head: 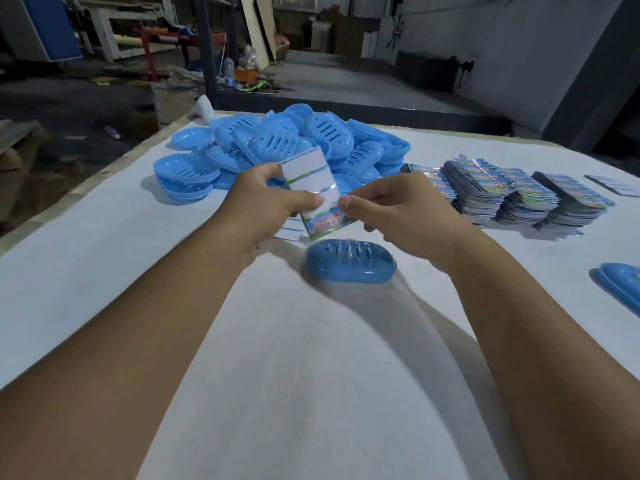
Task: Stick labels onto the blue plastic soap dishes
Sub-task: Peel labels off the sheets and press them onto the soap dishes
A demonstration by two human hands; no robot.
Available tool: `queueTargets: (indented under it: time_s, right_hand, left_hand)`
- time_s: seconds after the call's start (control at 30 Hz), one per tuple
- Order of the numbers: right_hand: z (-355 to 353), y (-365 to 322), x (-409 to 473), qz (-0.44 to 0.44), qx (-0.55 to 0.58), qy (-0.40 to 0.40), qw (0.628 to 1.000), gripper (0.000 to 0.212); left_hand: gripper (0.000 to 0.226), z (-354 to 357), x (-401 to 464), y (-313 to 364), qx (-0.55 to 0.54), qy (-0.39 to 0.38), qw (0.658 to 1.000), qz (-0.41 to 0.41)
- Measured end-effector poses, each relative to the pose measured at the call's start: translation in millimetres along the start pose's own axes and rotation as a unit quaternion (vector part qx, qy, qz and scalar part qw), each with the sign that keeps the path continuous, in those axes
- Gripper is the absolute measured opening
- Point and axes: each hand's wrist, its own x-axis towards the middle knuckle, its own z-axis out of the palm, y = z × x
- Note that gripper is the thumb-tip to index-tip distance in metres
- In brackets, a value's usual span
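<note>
My left hand [273, 206] grips a label sheet [311, 181] held up above the table, its white backing toward me with green lines across it. My right hand [391, 213] pinches the sheet's lower right edge, where a colourful printed label [327, 223] shows. Just below both hands a single blue soap dish [349, 260] lies upside down on the white table [311, 358], slots facing up. A large heap of blue soap dishes [287, 147] lies behind the hands.
Stacks of printed labels [512, 195] sit in rows at the right. Another blue dish [623, 285] lies at the right edge. Small white backing strips [291, 232] lie under my left hand. The table's wooden left edge [104, 168] borders a cluttered workshop floor.
</note>
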Motion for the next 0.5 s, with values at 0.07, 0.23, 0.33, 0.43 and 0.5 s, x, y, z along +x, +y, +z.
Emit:
queueTargets:
  time_s: [0.07,0.23,0.33,0.43,0.5]
  right_hand:
    - [2.4,0.1,0.6,0.006,-0.001,-0.017,1.000,0.021]
    - [-0.3,1.1,1.8,0.016,0.010,-0.016,1.000,0.028]
    - [-4.5,2.2,3.8,0.030,0.048,0.008,0.998,0.029]
    - [-6.3,3.8,5.3,0.041,0.057,0.010,0.997,0.030]
    - [-6.2,4.4,5.6,0.042,0.060,0.012,0.997,0.030]
  left_hand:
    - [0.048,4.9,-2.5,-1.4,-0.020,-0.020,1.000,-0.001]
    - [0.051,6.7,1.6,-3.9,0.006,-0.019,1.000,0.004]
    - [0.056,6.1,3.0,-5.6,0.021,-0.024,0.999,0.016]
    - [0.059,7.5,2.4,-4.9,0.033,-0.036,0.998,0.029]
    - [0.061,7.4,1.8,-4.6,0.037,-0.041,0.998,0.032]
